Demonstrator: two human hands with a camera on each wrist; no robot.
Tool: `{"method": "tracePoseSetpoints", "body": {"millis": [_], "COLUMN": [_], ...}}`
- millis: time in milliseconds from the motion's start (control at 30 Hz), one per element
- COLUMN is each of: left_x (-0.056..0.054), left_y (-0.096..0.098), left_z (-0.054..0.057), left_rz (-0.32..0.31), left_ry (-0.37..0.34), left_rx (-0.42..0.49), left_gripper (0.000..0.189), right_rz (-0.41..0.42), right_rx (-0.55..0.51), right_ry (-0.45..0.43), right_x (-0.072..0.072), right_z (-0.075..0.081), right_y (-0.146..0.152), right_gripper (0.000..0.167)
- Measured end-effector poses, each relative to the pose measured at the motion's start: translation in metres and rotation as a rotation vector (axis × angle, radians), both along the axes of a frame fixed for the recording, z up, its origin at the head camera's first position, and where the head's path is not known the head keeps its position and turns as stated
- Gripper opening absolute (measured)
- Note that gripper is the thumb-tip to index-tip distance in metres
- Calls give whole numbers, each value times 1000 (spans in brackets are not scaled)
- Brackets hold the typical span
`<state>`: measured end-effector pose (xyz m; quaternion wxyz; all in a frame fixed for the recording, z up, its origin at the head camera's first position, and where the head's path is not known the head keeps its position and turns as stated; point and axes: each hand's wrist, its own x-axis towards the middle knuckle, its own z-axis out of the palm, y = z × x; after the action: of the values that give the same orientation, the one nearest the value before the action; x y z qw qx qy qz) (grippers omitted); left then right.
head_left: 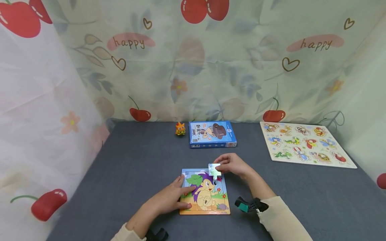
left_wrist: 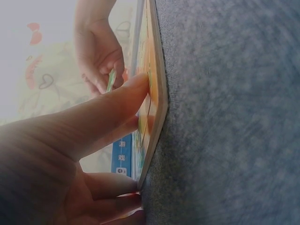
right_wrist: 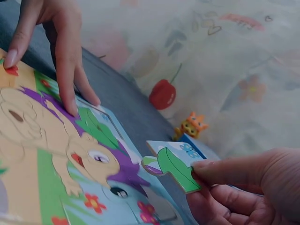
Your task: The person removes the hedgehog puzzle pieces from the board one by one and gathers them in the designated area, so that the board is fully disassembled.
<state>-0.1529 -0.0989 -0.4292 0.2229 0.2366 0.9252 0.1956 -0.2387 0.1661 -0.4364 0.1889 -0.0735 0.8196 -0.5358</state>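
Observation:
A jigsaw puzzle (head_left: 207,194) in a flat tray shows a purple-haired hedgehog with a green leaf, lying on the dark table. My left hand (head_left: 170,198) rests along its left side, fingers spread; the thumb (left_wrist: 133,89) touches the top face near the edge. Above the puzzle's upper right corner, my right hand (head_left: 233,165) pinches a puzzle piece (head_left: 213,169) between thumb and fingers. In the right wrist view the piece (right_wrist: 174,169) bears a green leaf and a blue butterfly, tilted and apart from the tray. A recess (right_wrist: 161,206) shows in the tray's corner there.
Behind the puzzle stand a blue box (head_left: 212,134) and a small orange-and-yellow figurine (head_left: 180,129). At the back right lies a white board (head_left: 307,144) with several insect pictures. A printed curtain (head_left: 193,67) closes off the back and sides.

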Motion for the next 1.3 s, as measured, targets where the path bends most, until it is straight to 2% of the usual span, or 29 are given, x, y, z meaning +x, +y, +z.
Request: {"method": "tracePoseSetpoints", "body": {"millis": [300,933,1300], "left_x": [0,-1,1], "left_y": [-1,-1,-1], "left_z": [0,1,1], "left_rz": [-3,15,18], "left_ry": [-4,-30,-38], "left_rx": [11,10,16], "left_gripper": [58,58,58], "right_rz": [-53,-61,-118], "right_rx": [45,66,82], "right_ry": [-21,-40,-57], "right_x": [1,7,10], "right_z": [-2,0,-7], "right_y": [23,59,80], "right_gripper": [29,37,38]}}
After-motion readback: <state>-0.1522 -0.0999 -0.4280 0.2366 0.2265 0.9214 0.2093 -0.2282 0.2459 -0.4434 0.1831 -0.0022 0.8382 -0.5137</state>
